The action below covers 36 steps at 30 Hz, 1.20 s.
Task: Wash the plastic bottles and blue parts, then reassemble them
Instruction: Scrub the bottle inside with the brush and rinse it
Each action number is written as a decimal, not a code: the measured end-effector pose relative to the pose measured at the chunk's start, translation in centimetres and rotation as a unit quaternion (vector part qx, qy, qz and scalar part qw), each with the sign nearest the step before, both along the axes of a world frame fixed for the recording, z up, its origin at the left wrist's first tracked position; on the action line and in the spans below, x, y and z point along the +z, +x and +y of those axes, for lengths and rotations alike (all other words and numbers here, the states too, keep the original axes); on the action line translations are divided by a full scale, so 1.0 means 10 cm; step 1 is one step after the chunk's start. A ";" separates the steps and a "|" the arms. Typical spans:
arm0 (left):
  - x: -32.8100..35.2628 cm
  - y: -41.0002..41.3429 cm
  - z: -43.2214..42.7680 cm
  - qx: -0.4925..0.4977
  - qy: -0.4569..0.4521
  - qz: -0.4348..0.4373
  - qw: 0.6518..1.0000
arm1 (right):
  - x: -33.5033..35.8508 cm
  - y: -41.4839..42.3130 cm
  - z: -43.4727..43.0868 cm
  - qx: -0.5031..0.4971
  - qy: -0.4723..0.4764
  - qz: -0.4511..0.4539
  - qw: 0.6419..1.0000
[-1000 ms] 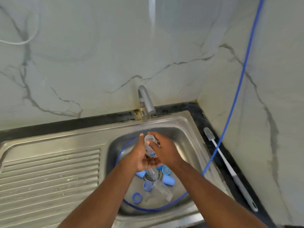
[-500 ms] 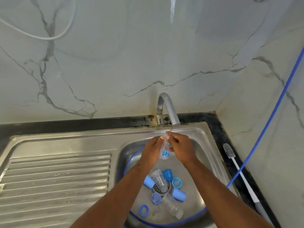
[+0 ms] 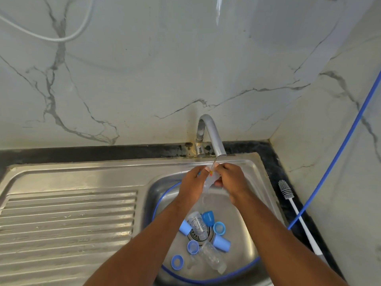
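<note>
My left hand (image 3: 193, 180) and my right hand (image 3: 231, 178) together grip a small clear plastic bottle (image 3: 210, 179) under the tap spout (image 3: 214, 141), over the sink basin (image 3: 245, 205). Water runs from the bottle's lower end into the basin. Down on the basin floor lie two more clear bottles (image 3: 198, 223) (image 3: 212, 258) among several blue parts: caps (image 3: 221, 243) (image 3: 185, 227) (image 3: 208, 217) and rings (image 3: 177, 262) (image 3: 193, 247) (image 3: 219, 228).
A blue hose (image 3: 338, 149) runs down the right wall and loops round inside the basin. A white-handled bottle brush (image 3: 296, 215) lies on the dark counter strip right of the sink. The ribbed steel draining board (image 3: 68, 221) spreads to the left.
The view has tilted and the tap now shows fully. My hands have lifted the bottle closer to the spout and turned it, and water now spills from it.
</note>
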<state>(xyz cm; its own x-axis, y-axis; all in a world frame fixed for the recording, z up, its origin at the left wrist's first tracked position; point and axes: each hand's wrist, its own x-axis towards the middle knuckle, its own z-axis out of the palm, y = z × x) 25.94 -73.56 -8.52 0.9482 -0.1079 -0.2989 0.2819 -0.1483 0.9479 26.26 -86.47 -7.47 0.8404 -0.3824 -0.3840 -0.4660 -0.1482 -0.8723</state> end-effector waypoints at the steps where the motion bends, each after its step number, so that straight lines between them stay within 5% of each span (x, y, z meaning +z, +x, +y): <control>1: -0.01 0.01 0.00 -0.012 0.008 0.006 1.000 | -0.01 -0.02 0.00 0.002 -0.002 0.005 1.000; 5: 0.02 -0.01 0.02 -0.038 0.047 -0.019 0.998 | -0.04 -0.05 0.01 -0.001 0.008 -0.029 1.000; 12: -0.12 -0.09 0.08 -0.031 0.191 -0.213 0.958 | 0.00 -0.03 0.12 0.021 0.130 -0.016 0.991; 16: -0.15 -0.08 0.12 -0.009 0.246 -0.191 0.950 | 0.01 -0.04 0.17 0.045 0.170 -0.018 0.984; 18: -0.14 -0.03 0.13 -0.023 0.193 -0.129 0.972 | 0.04 -0.03 0.17 0.048 0.165 -0.017 0.985; 20: -0.07 -0.01 0.12 -0.025 0.032 -0.051 0.998 | 0.07 -0.01 0.13 0.029 0.166 -0.017 0.986; 22: -0.01 -0.03 0.10 -0.012 -0.091 0.021 0.996 | 0.14 -0.04 0.08 0.015 0.190 -0.013 0.982; 26: 0.04 -0.11 0.04 0.027 -0.187 0.093 0.978 | 0.23 -0.15 0.06 0.036 0.258 0.004 0.965; 30: 0.06 -0.08 -0.02 0.073 -0.100 0.133 0.983 | 0.18 -0.23 0.02 0.069 0.251 0.014 0.965; 33: 0.03 -0.12 0.00 0.041 -0.015 0.019 0.999 | 0.14 -0.23 0.00 0.027 0.238 -0.005 0.971; 36: 0.00 -0.23 -0.07 -0.022 -0.060 -0.050 0.997 | 0.16 -0.18 0.01 -0.025 0.263 -0.006 0.964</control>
<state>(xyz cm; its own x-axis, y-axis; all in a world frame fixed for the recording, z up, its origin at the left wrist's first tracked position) 23.65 -74.24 -8.48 0.9660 -0.1799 -0.1855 0.1806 -0.0434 0.9826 24.47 -86.40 -5.87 0.8322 -0.1768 -0.5256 -0.4499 0.3388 -0.8263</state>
